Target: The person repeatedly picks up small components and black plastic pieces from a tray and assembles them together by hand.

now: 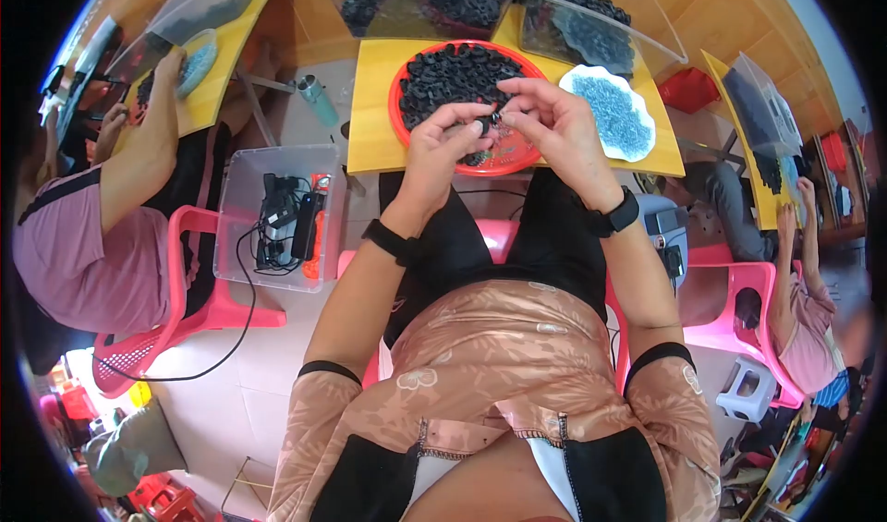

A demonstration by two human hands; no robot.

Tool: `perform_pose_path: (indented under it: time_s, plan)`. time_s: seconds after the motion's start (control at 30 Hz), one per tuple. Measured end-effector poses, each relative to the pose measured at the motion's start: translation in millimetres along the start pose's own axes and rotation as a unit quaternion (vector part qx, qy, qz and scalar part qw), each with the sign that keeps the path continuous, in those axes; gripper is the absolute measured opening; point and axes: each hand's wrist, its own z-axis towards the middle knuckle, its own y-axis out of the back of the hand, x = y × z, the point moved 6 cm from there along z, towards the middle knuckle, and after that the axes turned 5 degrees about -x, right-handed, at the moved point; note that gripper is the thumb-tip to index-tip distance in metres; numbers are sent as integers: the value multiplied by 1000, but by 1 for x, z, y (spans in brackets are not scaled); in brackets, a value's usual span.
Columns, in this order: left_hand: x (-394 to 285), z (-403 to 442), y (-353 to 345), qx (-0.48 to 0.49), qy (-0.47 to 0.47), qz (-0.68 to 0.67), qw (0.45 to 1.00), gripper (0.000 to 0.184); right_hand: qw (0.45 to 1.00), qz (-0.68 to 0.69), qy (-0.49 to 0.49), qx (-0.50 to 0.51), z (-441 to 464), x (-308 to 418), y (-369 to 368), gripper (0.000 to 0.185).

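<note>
My left hand (450, 137) and my right hand (552, 125) meet over the front of a round red tray (401, 127). Fingers of both hands are pinched together. Between them is a small black part (494, 118), mostly covered by the fingertips, so its exact kind cannot be made out. Many small black pieces (453, 78) fill the tray behind my hands. To the right of my right hand, a white scalloped plate (644, 148) holds a heap of small, shiny, screw-like pieces (610, 113).
Clear bins (425, 9) of black parts stand at the back of the yellow table (371, 148). A clear box (231, 217) with cables and a teal tumbler (317, 100) are on the floor to the left. People sit at tables on both sides, on pink chairs (180, 273).
</note>
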Motion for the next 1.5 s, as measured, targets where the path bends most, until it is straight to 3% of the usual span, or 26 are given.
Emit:
perform_pose_path:
  time_s: [0.27,0.3,0.33,0.57,0.93,1.07,1.3,1.5]
  plan:
    - [1,3,0,-2,-58,6,998,26,999,-26,-1,33,1,9,-7,38]
    - [4,4,5,-18,-75,82,994,27,997,-60,34,38,1,14,-8,41]
    - [5,4,3,-3,-66,17,998,28,998,-27,39,41,1,13,-9,42]
    - [-3,2,0,2,-61,33,998,28,991,-126,21,24,-2,23,-13,49]
    - [0,1,-3,27,-99,15,995,26,997,-72,-18,20,-3,12,-17,53]
    - [-1,2,-4,24,-113,-4,993,24,999,12,-40,24,-2,1,-14,53]
    - [8,2,-3,47,-30,-26,998,14,997,44,-47,28,0,4,-10,53]
    - [9,-1,-9,78,-13,-33,996,11,994,11,-97,55,2,-22,1,40]
